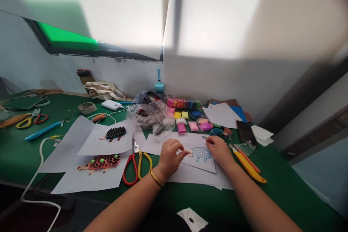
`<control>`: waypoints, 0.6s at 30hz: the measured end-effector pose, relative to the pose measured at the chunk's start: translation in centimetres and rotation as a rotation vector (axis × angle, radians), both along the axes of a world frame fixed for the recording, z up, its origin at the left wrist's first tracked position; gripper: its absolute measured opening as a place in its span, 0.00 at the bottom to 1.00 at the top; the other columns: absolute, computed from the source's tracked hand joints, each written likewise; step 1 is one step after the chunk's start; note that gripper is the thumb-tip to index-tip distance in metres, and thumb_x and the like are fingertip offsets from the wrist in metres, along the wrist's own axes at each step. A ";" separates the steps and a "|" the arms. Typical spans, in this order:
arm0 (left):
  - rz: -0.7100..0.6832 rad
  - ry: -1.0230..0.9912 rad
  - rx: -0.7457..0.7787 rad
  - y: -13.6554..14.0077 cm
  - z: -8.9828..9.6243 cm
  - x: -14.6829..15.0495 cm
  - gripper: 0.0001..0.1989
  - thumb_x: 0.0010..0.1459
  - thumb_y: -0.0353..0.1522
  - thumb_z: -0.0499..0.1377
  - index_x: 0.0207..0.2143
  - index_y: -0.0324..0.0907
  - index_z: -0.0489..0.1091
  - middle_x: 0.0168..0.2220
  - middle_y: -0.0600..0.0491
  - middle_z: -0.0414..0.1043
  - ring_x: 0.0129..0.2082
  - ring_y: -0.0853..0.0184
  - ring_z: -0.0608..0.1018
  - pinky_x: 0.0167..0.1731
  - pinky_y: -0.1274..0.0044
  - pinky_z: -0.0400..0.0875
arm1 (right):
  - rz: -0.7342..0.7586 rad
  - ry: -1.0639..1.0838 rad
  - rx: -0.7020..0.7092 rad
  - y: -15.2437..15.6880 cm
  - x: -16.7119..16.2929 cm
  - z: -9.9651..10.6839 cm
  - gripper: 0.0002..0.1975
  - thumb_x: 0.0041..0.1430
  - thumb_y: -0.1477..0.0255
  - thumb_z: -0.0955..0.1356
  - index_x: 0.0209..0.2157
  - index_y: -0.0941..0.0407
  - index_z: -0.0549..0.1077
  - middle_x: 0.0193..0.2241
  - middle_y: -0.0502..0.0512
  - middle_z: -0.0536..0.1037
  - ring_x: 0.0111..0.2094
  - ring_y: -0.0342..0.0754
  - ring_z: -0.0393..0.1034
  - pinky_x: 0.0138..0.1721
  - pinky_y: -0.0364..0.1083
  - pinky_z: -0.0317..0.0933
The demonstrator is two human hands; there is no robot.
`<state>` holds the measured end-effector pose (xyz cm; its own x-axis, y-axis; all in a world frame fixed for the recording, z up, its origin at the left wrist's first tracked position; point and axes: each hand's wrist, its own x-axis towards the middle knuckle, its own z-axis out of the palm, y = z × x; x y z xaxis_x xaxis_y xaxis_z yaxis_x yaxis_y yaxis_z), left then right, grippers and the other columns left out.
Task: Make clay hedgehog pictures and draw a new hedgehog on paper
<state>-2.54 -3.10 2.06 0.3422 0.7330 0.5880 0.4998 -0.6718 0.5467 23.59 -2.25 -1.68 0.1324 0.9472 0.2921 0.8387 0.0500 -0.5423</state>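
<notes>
A hedgehog drawing in blue line (200,153), with a peach-coloured face, is on a white sheet of paper (174,141) in the middle of the table. My left hand (172,155) is closed in a pinch at the tip of the hedgehog's snout; whatever is between the fingertips is too small to make out. My right hand (219,149) rests on the sheet's right side by the hedgehog's back, fingers curled together, their contents hidden. Left of my left hand lie large scissors (137,165) with one red and one yellow handle.
Two finished hedgehog pictures, one dark (116,133) and one red-brown (102,162), lie on the left. Behind are clay packets (181,128) and a crumpled plastic bag (154,114). A yellow cutter (248,165) lies right; a white cable (40,174) hangs over the left edge.
</notes>
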 end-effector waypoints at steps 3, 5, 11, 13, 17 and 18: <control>0.005 -0.007 0.016 0.1 -0.1 0.0 0.10 0.57 0.37 0.64 0.28 0.42 0.68 0.31 0.53 0.71 0.36 0.64 0.71 0.39 0.71 0.65 | -0.006 0.004 0.000 0.0 0.2 -0.2 0.09 0.55 0.70 0.63 0.35 0.55 0.74 0.36 0.55 0.77 0.39 0.50 0.69 0.40 0.47 0.61; 0.002 -0.020 0.024 0.2 -0.3 -0.1 0.07 0.58 0.35 0.63 0.30 0.42 0.70 0.33 0.52 0.72 0.37 0.64 0.72 0.41 0.70 0.65 | -0.003 0.004 0.007 -0.1 0.1 -0.2 0.09 0.57 0.69 0.63 0.36 0.55 0.74 0.37 0.55 0.77 0.39 0.50 0.69 0.41 0.47 0.61; 0.019 0.057 -0.002 0.3 -0.6 -0.3 0.15 0.67 0.37 0.51 0.30 0.42 0.70 0.32 0.51 0.71 0.36 0.64 0.71 0.41 0.69 0.64 | 0.025 -0.045 0.027 -0.6 -0.2 0.3 0.16 0.63 0.64 0.59 0.39 0.55 0.75 0.39 0.56 0.78 0.42 0.52 0.69 0.43 0.50 0.60; 0.069 0.079 -0.013 0.2 -0.5 -0.3 0.17 0.68 0.36 0.48 0.28 0.42 0.67 0.30 0.52 0.69 0.34 0.64 0.70 0.39 0.70 0.64 | 0.022 -0.062 0.036 -0.5 -0.2 0.2 0.16 0.63 0.66 0.59 0.40 0.56 0.76 0.40 0.57 0.78 0.43 0.52 0.69 0.45 0.50 0.60; 0.091 0.043 -0.010 0.2 -0.5 -0.2 0.08 0.64 0.34 0.54 0.32 0.42 0.68 0.34 0.52 0.70 0.39 0.63 0.70 0.43 0.70 0.64 | 0.010 -0.088 0.040 -0.2 0.0 -0.3 0.17 0.60 0.73 0.60 0.44 0.57 0.76 0.43 0.58 0.78 0.46 0.52 0.68 0.50 0.50 0.59; 0.079 0.034 -0.008 0.2 -0.5 -0.1 0.05 0.63 0.32 0.55 0.34 0.42 0.69 0.36 0.52 0.70 0.41 0.63 0.71 0.44 0.69 0.64 | 0.018 -0.098 0.035 -0.2 0.1 -0.4 0.18 0.59 0.75 0.60 0.45 0.56 0.76 0.43 0.58 0.78 0.46 0.52 0.68 0.51 0.50 0.59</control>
